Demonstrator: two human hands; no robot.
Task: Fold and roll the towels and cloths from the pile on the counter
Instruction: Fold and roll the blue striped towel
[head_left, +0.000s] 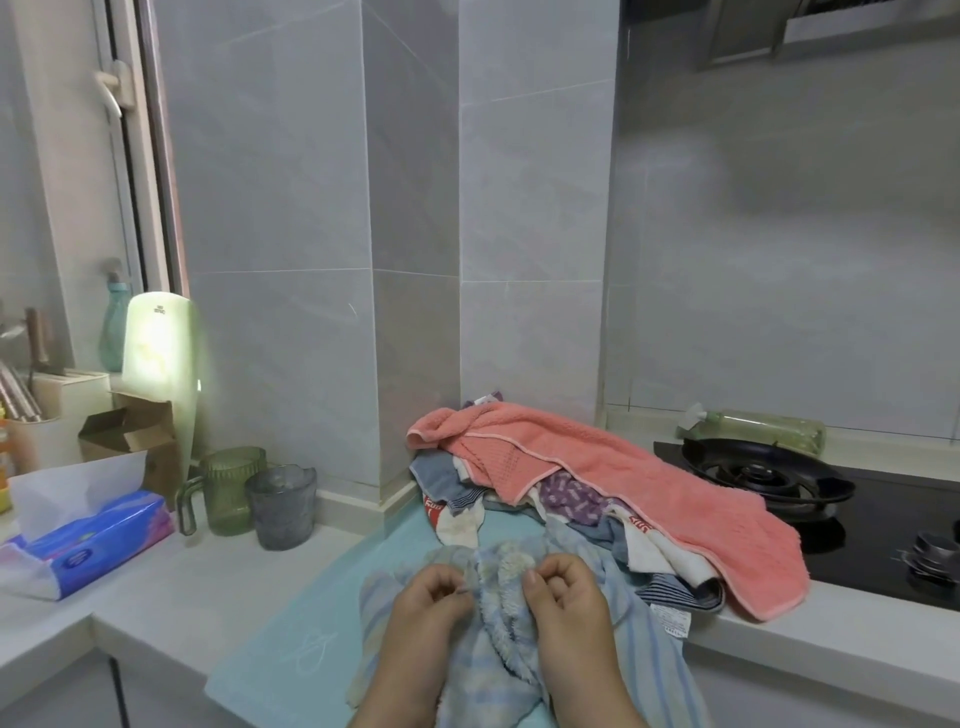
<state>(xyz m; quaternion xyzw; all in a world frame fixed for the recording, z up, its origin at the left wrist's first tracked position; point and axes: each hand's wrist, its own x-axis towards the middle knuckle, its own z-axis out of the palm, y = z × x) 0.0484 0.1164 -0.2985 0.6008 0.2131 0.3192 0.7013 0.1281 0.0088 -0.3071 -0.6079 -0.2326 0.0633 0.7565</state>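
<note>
A pale blue striped towel (644, 654) lies bunched at the counter's front edge on a light teal mat (291, 623). My left hand (431, 603) and my right hand (563, 592) each pinch its fuzzy top edge, close together, fingers curled. Behind them sits the pile of cloths (566, 504) against the wall corner. A long pink towel (649, 493) drapes over the pile, and a purple patterned cloth (571, 496) and white and blue cloths show under it.
A black gas hob (769, 478) with a burner is right of the pile, a bottle (758, 428) lying behind it. At left stand a green mug (228, 488), a grey cup (283, 504), a tissue pack (88, 545) and a cardboard box (135, 441).
</note>
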